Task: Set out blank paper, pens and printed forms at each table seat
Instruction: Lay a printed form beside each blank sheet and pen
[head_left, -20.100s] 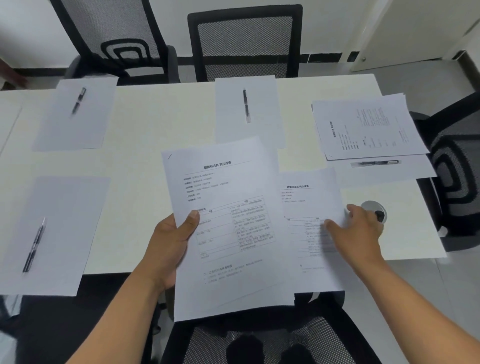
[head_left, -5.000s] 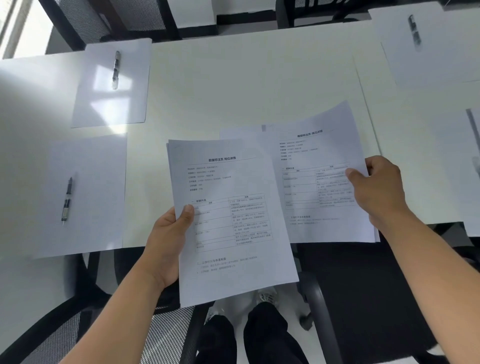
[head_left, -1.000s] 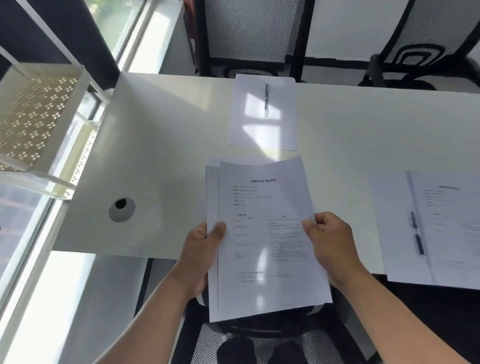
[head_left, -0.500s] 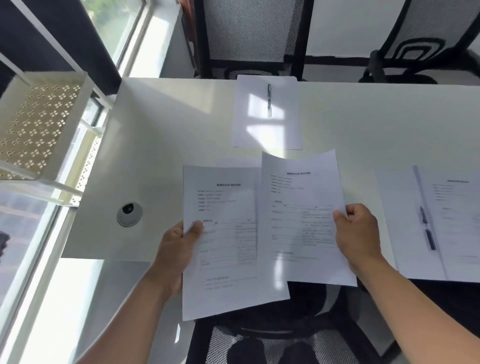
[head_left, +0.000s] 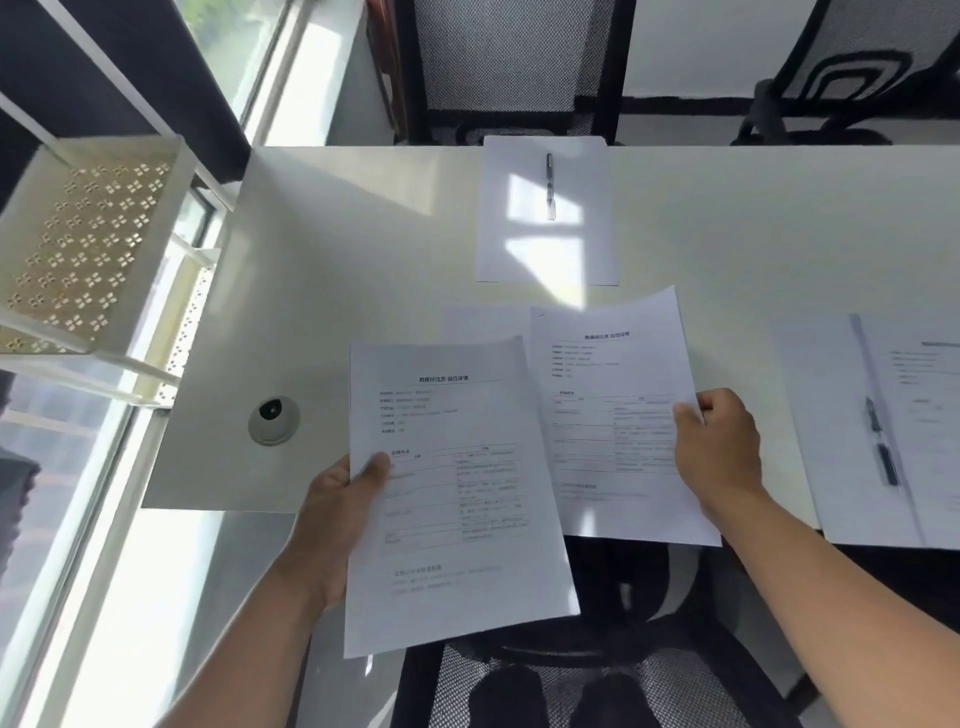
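Observation:
My left hand (head_left: 340, 512) grips the remaining printed forms (head_left: 457, 499) by their left edge, thumb on top, over the table's near edge. My right hand (head_left: 719, 452) pinches the right edge of a single printed form (head_left: 613, 415), held low over a blank sheet (head_left: 480, 325) at the seat in front of me. Whether a pen lies on that sheet is hidden. Across the white table (head_left: 363, 249) lies another blank sheet (head_left: 545, 249) with a pen (head_left: 549, 186) on it. At the right seat a blank sheet with a pen (head_left: 880, 441) carries a printed form (head_left: 930, 405).
A round grey cable grommet (head_left: 272, 421) sits in the table near its left corner. A white perforated shelf rack (head_left: 88, 234) and a window stand to the left. Black mesh chairs (head_left: 511, 62) line the far side, and another chair (head_left: 597, 675) is below me.
My right hand has drawn one form off the stack and carried it rightward, down toward the blank sheet. My left hand has shifted left with the remaining forms.

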